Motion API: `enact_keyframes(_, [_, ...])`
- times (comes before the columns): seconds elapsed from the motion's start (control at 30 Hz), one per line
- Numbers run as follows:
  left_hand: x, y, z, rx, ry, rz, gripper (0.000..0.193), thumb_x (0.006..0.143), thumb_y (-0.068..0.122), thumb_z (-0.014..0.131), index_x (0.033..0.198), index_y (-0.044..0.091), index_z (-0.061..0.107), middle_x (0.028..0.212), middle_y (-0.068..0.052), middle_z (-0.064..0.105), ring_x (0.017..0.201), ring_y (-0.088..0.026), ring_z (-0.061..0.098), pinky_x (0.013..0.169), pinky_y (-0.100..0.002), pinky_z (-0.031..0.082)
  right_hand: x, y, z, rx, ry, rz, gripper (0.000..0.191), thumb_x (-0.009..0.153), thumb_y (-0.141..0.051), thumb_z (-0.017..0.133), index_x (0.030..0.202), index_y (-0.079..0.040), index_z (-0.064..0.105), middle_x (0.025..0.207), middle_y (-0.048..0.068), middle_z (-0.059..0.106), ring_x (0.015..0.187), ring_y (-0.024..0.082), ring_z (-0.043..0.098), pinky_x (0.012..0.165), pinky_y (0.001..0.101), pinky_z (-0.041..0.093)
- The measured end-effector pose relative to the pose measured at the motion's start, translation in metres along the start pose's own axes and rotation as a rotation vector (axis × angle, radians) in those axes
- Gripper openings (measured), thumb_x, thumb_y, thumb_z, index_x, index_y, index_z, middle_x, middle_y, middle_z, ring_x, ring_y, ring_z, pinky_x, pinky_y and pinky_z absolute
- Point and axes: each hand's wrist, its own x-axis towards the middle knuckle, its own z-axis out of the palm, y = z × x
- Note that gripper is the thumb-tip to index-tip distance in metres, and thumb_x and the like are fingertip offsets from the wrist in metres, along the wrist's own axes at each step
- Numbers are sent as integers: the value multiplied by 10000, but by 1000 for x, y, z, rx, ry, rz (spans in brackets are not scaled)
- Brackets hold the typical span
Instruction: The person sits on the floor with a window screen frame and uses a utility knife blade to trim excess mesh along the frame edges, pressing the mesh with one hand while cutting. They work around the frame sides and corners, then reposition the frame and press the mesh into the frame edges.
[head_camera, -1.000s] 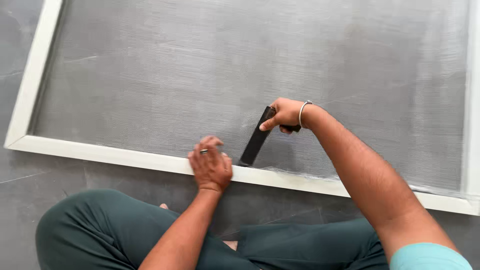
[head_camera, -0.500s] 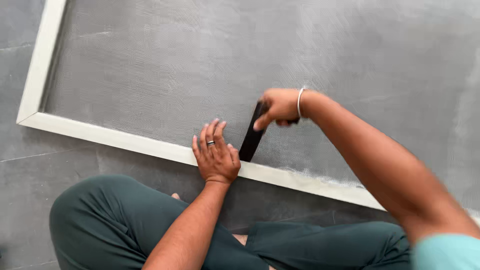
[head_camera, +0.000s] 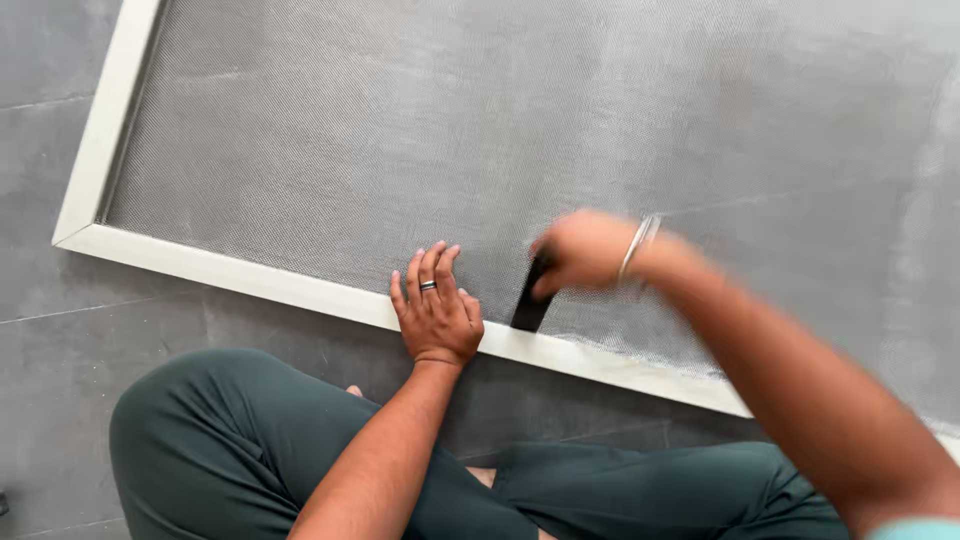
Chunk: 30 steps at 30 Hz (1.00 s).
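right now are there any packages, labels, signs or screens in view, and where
No packages, labels, signs or display screens in view.
Window screen frame: white, rectangular, flat on the grey tiled floor, filled with grey mesh.
Black tool: narrow, dark, in the blurred right hand, at the frame's near edge.
Left hand: flat on the frame, ring on one finger.

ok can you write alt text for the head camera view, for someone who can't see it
A person sitting on a grey tiled floor presses their left hand flat on the near rail of a white-framed grey mesh screen, while their motion-blurred right hand holds a narrow black tool against the mesh beside the rail. Dark green trouser legs fill the foreground.
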Motion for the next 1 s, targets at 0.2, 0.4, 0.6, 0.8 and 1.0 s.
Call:
enact_keyframes(0.2, [1, 2, 0, 67, -28, 78, 595, 920, 318, 548, 1503, 253, 449, 1564, 3, 437, 1478, -253, 368, 1236, -566, 174, -29, -25, -29, 192, -183, 541, 347, 850, -439, 776, 979, -117, 791, 690, 90, 715, 533, 171, 614, 559, 363, 529])
enact_keyframes(0.4, [28, 21, -3, 73, -256, 129, 662, 989, 526, 421, 1586, 265, 305, 1690, -55, 175, 1554, -286, 145, 1228, -568, 67, -152, -26, 15, 791, 534, 872, 314, 860, -253, 805, 989, 28, 752, 599, 124, 589, 453, 164, 513, 435, 333, 403])
enact_keyframes(0.6, [61, 52, -1, 84, -508, 307, 743, 992, 633, 326, 1629, 295, 151, 1719, -47, 9, 1574, -270, 2, 1232, -550, -17, -229, -31, 96, 1343, 1439, 972, 285, 904, -199, 798, 1008, -41, 584, 755, 33, 587, 521, 166, 555, 457, 356, 470])
enact_keyframes(0.8, [62, 56, -8, 129, -499, 307, 748, 1004, 645, 296, 1639, 295, 114, 1723, -60, -21, 1575, -271, -21, 1229, -558, -32, -232, -8, 82, 1553, 1662, 836, 214, 958, -196, 763, 1051, -85, 605, 859, 27, 637, 555, 156, 557, 497, 361, 492])
enact_keyframes(1.0, [55, 50, -21, -2, -311, 336, 608, 982, 507, 512, 1518, 244, 399, 1639, -93, 277, 1507, -316, 252, 1223, -552, 158, -218, 15, 86, 1605, 1648, 752, 239, 962, -199, 781, 1051, -73, 598, 840, 33, 603, 553, 161, 551, 497, 371, 490])
